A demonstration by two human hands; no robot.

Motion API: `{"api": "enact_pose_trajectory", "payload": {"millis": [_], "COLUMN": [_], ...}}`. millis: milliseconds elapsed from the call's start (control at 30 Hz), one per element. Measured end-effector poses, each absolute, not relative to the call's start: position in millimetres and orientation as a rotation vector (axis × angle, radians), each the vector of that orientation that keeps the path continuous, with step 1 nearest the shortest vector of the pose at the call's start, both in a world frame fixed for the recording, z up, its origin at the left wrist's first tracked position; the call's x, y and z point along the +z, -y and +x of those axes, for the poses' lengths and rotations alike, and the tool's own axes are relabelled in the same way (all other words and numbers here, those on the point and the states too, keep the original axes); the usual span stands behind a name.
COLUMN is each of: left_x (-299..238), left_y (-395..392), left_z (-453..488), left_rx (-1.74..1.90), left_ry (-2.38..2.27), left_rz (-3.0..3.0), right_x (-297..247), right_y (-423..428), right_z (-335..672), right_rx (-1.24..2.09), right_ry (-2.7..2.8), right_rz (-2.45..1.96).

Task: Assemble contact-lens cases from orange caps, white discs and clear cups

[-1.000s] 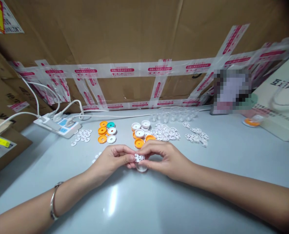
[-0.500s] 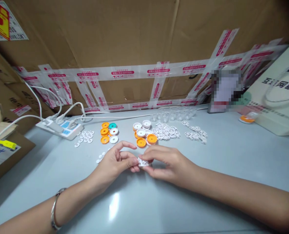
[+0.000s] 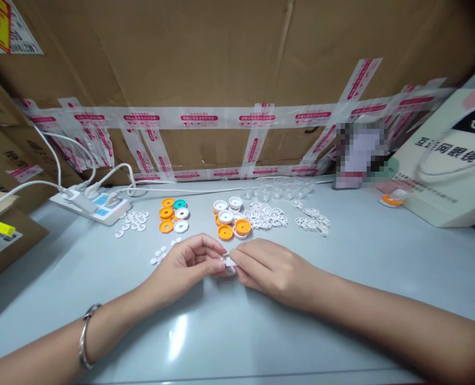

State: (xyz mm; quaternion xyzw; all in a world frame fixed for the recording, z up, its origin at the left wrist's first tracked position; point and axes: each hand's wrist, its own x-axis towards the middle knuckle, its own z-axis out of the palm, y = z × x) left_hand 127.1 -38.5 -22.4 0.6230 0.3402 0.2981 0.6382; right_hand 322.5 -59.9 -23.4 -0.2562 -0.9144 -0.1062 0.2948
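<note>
Between my fingertips, above the grey table, is a small white openwork plastic piece [image 3: 230, 261]. My left hand [image 3: 187, 264] pinches its left side with thumb and fingers. From the right, my right hand [image 3: 279, 270] grips the same piece, its curled fingers covering part of it. Just beyond my hands sit orange and white round plastic rings [image 3: 225, 232]. Beside them lies a pile of white openwork pieces [image 3: 266, 216], with a smaller group [image 3: 315, 222] to its right. Near my left hand are small white caps [image 3: 157, 256] and another group of coloured rings [image 3: 166, 226].
Clear plastic cups [image 3: 279, 190] stand at the back. White discs [image 3: 135, 222] lie by a power strip [image 3: 113, 214] with plugged-in cables. A large taped cardboard box [image 3: 205, 59] walls off the back; a paper bag [image 3: 449, 176] and a pixelated object [image 3: 361, 152] stand right.
My right hand has turned and its fingers have curled further over the white piece. My left index finger has bent down toward it. The whole view has shifted slightly.
</note>
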Motion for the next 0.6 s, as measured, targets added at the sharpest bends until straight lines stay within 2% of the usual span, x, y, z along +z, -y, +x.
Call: {"api": "enact_pose_trajectory", "payload": {"millis": [67,200,333,433,600], "left_x": [-23,-25,-24,-26,-29], "left_y": [39,44,49,50,50], "left_z": [124,122,123,123,122], "left_rx": [0.772,0.985,1.130,1.159,1.143], "left_ry": [-0.773,-0.693,-0.682,-0.687,-0.695], "left_rz": [1.706,2.269,2.469,2.551,2.571], "right_x": [-24,-22,-18,-17,-21], "right_y": [60,61,63,64,64], "right_z": [321,315,312,312,310], "right_rx": [-0.061,0.582,1.015,1.140,1.166], "right_ry": [2.375,2.176,2.007,1.955,1.944], "right_rz": [-0.765,-0.909,-1.032,-1.041,-1.045]}}
